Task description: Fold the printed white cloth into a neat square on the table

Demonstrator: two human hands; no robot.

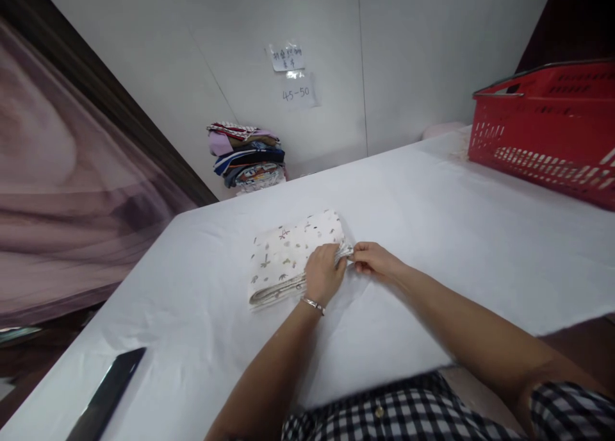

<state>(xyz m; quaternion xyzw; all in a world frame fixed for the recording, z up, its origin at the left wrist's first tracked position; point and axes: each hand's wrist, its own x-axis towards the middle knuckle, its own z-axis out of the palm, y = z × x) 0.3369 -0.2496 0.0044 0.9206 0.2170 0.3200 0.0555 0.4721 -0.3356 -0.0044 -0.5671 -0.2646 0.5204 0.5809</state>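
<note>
A folded white cloth (288,249) printed with small leaves and flowers lies on the white table (432,223). My left hand (323,273), with a thin bracelet at the wrist, rests on the cloth's near right corner, fingers curled over its edge. My right hand (372,259) pinches the same corner of the cloth from the right. Both hands meet at that corner.
A stack of folded coloured cloths (247,158) stands at the table's far end against the wall. A red plastic basket (548,130) sits at the right. A dark flat object (108,393) lies near the front left edge. Paper notes (288,58) hang on the wall.
</note>
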